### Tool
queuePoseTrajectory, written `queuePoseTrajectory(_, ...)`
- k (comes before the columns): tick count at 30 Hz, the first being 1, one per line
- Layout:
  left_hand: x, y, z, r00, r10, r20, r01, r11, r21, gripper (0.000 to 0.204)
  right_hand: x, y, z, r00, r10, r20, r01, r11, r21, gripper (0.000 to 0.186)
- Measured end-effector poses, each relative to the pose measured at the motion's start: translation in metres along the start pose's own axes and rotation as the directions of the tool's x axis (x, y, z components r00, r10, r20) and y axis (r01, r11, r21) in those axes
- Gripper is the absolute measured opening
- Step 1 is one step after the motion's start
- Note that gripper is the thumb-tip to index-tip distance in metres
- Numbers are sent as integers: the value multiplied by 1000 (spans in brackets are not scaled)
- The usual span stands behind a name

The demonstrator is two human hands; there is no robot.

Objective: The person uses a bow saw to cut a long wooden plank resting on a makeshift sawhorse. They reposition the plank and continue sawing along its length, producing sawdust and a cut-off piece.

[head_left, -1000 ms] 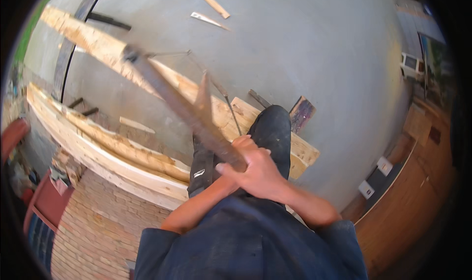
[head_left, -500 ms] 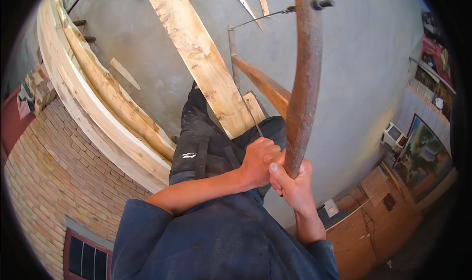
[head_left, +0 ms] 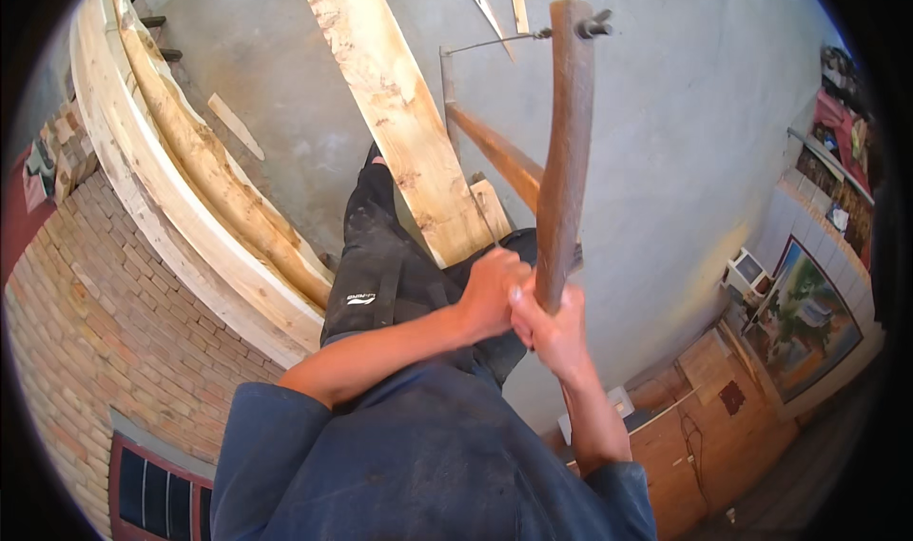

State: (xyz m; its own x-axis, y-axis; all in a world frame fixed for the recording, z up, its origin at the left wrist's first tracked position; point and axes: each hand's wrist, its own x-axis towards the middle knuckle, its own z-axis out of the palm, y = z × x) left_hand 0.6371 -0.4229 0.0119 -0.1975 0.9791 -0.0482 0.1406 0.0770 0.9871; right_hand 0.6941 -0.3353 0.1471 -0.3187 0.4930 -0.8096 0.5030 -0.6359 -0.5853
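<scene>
A wooden frame saw (head_left: 564,142) stands before me, its thick brown side arm rising from my hands. My right hand (head_left: 552,324) is wrapped round the lower end of that arm. Beside it, touching, my left hand (head_left: 492,290) is closed at the near end of the thin saw blade (head_left: 486,216); the fingers hide exactly what part it grips. The blade runs along the right edge of a long pale board (head_left: 390,104), near the board's close end, between my legs. A small wood piece (head_left: 489,204) lies right of the blade.
Long pale timbers (head_left: 204,194) lean in a curve at the left, by a brick surface (head_left: 124,284). Wood offcuts (head_left: 236,125) lie on the grey floor (head_left: 685,132). At the right are a picture panel (head_left: 804,318) and a brown wooden board (head_left: 685,446).
Both hands have moved a little forward and left, toward the board. The saw's arm has shifted with them, its top now lower in view. The board keeps its place between my legs.
</scene>
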Motion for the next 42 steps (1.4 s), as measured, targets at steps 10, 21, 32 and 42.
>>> queuePoseTrajectory(10, -5, -7, 7, 997, 37, -72, -36, 999, 19, 29, 6, 17, -2, 999, 32, 8, -31, 997, -64, 30)
queuePoseTrajectory(21, -13, 27, 11, 992, 42, -117, -45, 999, -20, 22, -27, 3, -14, 988, -39, 150, 57, 991, -121, 25)
queuePoseTrajectory(32, -11, 4, 4, 992, 5, -127, -14, 997, -73, 29, -1, -3, 4, 995, 19, 96, -2, 984, -181, 29)
queuePoseTrajectory(42, -8, -48, 14, 993, -69, -96, 63, 996, -63, 33, 45, 36, 9, 998, 17, 53, -7, 983, -181, 28)
